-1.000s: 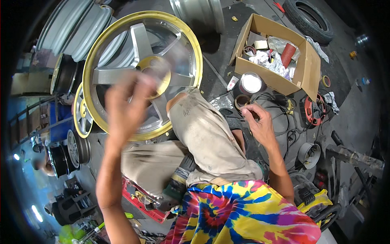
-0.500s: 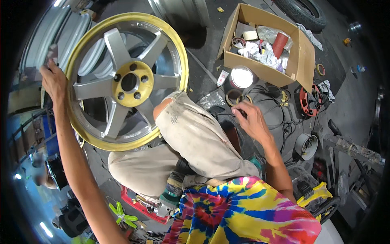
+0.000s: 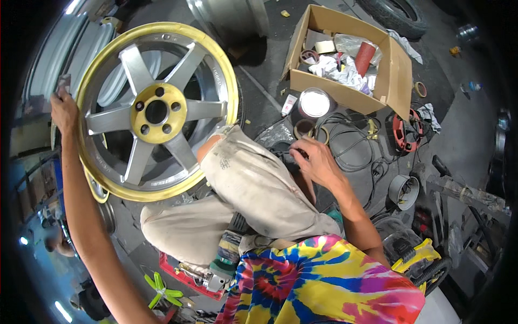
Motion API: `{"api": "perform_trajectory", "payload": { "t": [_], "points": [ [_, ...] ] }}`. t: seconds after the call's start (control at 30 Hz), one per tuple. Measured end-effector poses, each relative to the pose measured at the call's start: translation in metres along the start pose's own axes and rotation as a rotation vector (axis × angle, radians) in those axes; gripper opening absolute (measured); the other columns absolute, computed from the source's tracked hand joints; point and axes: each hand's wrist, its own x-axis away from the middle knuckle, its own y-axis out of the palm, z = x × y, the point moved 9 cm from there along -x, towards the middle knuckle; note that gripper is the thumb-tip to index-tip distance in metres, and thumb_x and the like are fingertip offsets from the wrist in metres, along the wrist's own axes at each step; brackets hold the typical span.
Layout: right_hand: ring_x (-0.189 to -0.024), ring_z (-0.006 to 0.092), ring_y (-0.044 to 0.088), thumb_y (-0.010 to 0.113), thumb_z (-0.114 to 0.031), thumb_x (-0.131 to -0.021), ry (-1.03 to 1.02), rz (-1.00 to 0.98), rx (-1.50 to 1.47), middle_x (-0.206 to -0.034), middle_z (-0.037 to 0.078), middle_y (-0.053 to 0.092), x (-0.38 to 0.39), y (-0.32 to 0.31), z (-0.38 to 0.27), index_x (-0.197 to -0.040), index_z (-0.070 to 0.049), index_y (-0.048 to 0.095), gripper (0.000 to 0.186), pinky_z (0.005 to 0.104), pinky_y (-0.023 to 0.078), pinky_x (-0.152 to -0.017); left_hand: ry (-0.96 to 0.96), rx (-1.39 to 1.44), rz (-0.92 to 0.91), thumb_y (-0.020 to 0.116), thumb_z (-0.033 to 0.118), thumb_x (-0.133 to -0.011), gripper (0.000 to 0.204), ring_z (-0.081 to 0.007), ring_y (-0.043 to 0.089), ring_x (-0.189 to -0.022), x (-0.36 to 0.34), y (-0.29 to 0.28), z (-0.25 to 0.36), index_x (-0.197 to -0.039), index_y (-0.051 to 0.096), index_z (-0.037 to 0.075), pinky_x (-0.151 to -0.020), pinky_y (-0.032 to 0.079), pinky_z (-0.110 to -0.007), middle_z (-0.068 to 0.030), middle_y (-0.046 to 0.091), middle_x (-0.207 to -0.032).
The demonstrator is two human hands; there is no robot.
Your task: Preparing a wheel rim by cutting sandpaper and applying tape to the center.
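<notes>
A large multi-spoke alloy wheel (image 3: pixel 131 166) stands tilted in front of me at the left. Its rim lip and hub centre are yellow, its spokes silver. At the wheel's far left edge is my left hand (image 3: pixel 65 112), fingers closed round a small grey-brown flat piece (image 3: pixel 63 82) that sticks up above them; its kind is unclear. My right hand (image 3: pixel 318 161) hovers by my raised knee, fingers curled together. Whatever they may hold is hidden. Just beyond it lie tape rolls (image 3: pixel 304 128), and a round can (image 3: pixel 314 102) with a bright top stands farther off.
An open cardboard box (image 3: pixel 333 89) with tape, rags and a red roll stands at the far right. Black cable (image 3: pixel 353 156) coils on the floor beside a red reel (image 3: pixel 404 132). More silver rims (image 3: pixel 229 21) stand behind the wheel. A white tube (image 3: pixel 288 105) lies near the can.
The whole view has shifted slightly, and the wheel appears farther left. My right hand has moved left, closer to my knee. My left hand stays by the wheel's edge with the flat piece.
</notes>
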Motion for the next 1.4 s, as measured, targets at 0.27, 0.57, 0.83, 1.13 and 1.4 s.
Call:
{"api": "perform_trajectory", "payload": {
  "t": [0.27,0.57,0.83,1.13,1.4],
  "points": [
    [-0.091,0.0436,0.067,0.069,-0.012,-0.093,-0.001,0.053,0.106,-0.094,0.021,0.068,-0.013,-0.028,0.026,-0.098,0.000,0.072,0.014,0.0490,0.053,-0.081,-0.016,-0.070,-0.041,0.045,0.052,-0.106,0.063,-0.0504,0.059,-0.126,-0.024,0.019,-0.048,-0.138,0.058,-0.001,-0.107,0.044,-0.053,-0.0321,0.065,-0.131],
    [-0.097,0.0377,0.074,0.075,-0.035,-0.092,0.229,0.332,0.407,-0.102,0.020,0.076,-0.134,-0.194,0.196,-0.106,-0.004,0.076,0.034,0.0473,0.057,-0.085,0.097,0.033,-0.073,0.055,0.043,-0.105,0.052,-0.0512,0.065,-0.107,-0.017,0.013,-0.021,-0.113,0.065,-0.007,-0.092,0.049,-0.051,-0.0335,0.069,-0.108],
    [-0.104,0.0415,0.074,0.082,-0.055,-0.082,0.526,0.189,0.808,-0.110,0.027,0.075,-0.200,-0.172,0.228,-0.107,0.001,0.076,0.062,0.0505,0.059,-0.088,0.098,0.136,-0.043,0.054,0.041,-0.107,0.048,-0.0510,0.065,-0.107,0.012,-0.009,0.010,-0.116,0.064,-0.006,-0.091,0.049,-0.050,-0.0336,0.068,-0.109],
    [-0.114,0.0430,0.068,0.067,-0.022,-0.089,0.213,-0.020,0.659,-0.116,0.028,0.072,-0.341,-0.068,0.268,-0.113,0.002,0.074,0.034,0.0496,0.055,-0.100,0.039,0.122,-0.034,0.054,0.038,-0.107,0.051,-0.0506,0.065,-0.113,0.032,-0.034,0.054,-0.126,0.063,-0.009,-0.096,0.050,-0.049,-0.0362,0.068,-0.115],
    [-0.118,0.0419,0.067,0.052,-0.020,-0.096,0.059,-0.138,1.000,-0.132,0.025,0.066,-0.366,-0.059,0.367,-0.120,-0.001,0.070,0.036,0.0488,0.054,-0.102,0.048,0.203,-0.037,0.055,0.037,-0.108,0.044,-0.0449,0.068,-0.099,0.025,-0.020,0.062,-0.117,0.064,-0.005,-0.089,0.050,-0.046,-0.0301,0.069,-0.103]
  ]
}}
